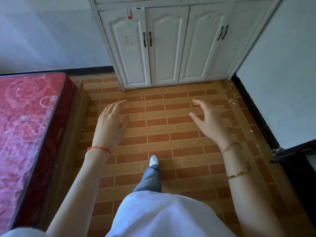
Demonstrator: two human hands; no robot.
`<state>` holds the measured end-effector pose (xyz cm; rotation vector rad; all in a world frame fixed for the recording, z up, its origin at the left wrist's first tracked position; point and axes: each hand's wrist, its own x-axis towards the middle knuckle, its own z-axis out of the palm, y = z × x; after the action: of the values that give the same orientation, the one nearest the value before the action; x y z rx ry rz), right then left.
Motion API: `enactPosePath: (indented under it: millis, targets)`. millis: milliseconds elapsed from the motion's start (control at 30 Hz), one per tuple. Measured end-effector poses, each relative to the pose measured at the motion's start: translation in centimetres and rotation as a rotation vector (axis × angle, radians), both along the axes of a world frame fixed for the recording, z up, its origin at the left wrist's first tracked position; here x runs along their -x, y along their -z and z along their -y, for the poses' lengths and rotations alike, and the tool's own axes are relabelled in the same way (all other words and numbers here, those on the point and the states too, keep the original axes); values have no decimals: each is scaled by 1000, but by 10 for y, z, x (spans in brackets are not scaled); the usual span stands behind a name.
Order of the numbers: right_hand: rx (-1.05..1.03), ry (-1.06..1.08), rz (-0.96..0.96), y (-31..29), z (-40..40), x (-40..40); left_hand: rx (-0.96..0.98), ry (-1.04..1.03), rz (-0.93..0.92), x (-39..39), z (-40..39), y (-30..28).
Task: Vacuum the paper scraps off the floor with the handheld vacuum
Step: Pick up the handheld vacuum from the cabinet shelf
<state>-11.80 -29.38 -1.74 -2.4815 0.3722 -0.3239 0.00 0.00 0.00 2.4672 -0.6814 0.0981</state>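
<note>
Small white paper scraps [234, 99] lie scattered on the brick-patterned floor [159, 129] along the right wall's black skirting, with one more scrap [141, 97] in front of the cabinet. My left hand [111, 124] and my right hand [209, 120] are both held out over the floor, fingers apart, holding nothing. No handheld vacuum is in view.
A white cabinet [164, 45] with four doors stands ahead. A bed with a red patterned mattress [25, 125] fills the left. White walls close both sides, with a dark door edge [294, 151] at the right. My foot in a white shoe [153, 160] steps forward.
</note>
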Motion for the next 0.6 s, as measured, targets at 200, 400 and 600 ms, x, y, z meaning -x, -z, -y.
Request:
enactPosePath:
  millis: [200,400,600]
  targets:
    - [-32,40,-63,14,41,-64,-2,10,-62,-70,43,16]
    - [-46,68,-75,2,96,-161,5,0,-65,-173,101,5]
    - [-55,103,-60,-11,149,-251,21,45,-88,-268,159,-7]
